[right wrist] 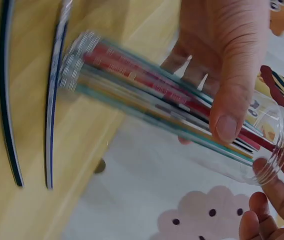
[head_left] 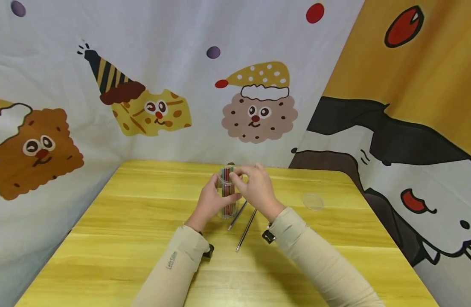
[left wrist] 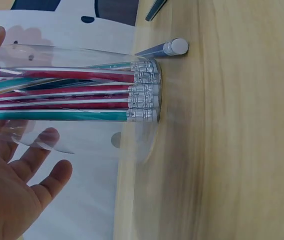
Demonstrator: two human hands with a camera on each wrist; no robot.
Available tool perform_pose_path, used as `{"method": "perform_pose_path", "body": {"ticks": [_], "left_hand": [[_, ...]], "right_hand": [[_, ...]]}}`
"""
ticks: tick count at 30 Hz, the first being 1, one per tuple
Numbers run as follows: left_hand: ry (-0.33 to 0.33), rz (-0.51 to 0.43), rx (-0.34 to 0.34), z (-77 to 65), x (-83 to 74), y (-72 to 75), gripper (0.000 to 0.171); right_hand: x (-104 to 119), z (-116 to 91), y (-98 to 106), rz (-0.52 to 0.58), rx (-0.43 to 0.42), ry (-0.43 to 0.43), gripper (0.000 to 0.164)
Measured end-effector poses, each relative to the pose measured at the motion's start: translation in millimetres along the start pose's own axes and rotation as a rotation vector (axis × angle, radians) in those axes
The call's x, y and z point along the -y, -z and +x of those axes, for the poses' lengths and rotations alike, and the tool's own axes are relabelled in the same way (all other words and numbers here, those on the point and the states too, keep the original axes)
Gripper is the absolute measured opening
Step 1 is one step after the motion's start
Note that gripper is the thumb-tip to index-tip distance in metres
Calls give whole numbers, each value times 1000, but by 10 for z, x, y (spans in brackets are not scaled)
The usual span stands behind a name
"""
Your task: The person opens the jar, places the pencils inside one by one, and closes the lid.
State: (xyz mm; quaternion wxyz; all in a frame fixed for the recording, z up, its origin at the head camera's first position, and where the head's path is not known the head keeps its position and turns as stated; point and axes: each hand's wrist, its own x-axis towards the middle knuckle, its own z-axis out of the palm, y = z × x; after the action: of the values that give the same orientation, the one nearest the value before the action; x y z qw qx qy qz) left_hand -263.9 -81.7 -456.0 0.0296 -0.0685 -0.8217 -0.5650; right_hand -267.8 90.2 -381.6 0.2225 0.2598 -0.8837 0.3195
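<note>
A clear plastic jar (left wrist: 146, 145) stands upright, holding several pencils (right wrist: 146, 82) in red, teal and other colours, eraser ends down. My left hand (head_left: 212, 200) grips the jar round its side, the thumb (right wrist: 229, 107) lying across the front. My right hand (head_left: 258, 187) is at the jar's mouth, thumb and forefinger bent close together. In the right wrist view, one of its fingertips (right wrist: 261, 167) reaches inside the rim (right wrist: 281, 150), right at the pencils' upper ends. I cannot tell whether it pinches a pencil.
Two loose pencils lie on the wooden table (head_left: 143, 221) just right of the jar: a blue one (head_left: 237, 216) and a dark one (head_left: 246, 230). Farther right lies a clear round lid (head_left: 313, 201). A printed curtain (head_left: 204, 140) hangs behind the table.
</note>
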Motion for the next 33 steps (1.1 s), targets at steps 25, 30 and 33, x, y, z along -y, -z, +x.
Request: {"method": "perform_pose_path", "body": {"ticks": [25,30,33], "left_hand": [[17,-56,-25,-1,95,-62,84],[16,-72,-26,6,99,-70,81],[21,-75,-26,3,102,-80,81]], "right_hand": [[-761,-1117,214,133,598,-673,45],[-708,-1108,91,134,602,-632,45],[-665,-1055,1,107,604,-591,45]]}}
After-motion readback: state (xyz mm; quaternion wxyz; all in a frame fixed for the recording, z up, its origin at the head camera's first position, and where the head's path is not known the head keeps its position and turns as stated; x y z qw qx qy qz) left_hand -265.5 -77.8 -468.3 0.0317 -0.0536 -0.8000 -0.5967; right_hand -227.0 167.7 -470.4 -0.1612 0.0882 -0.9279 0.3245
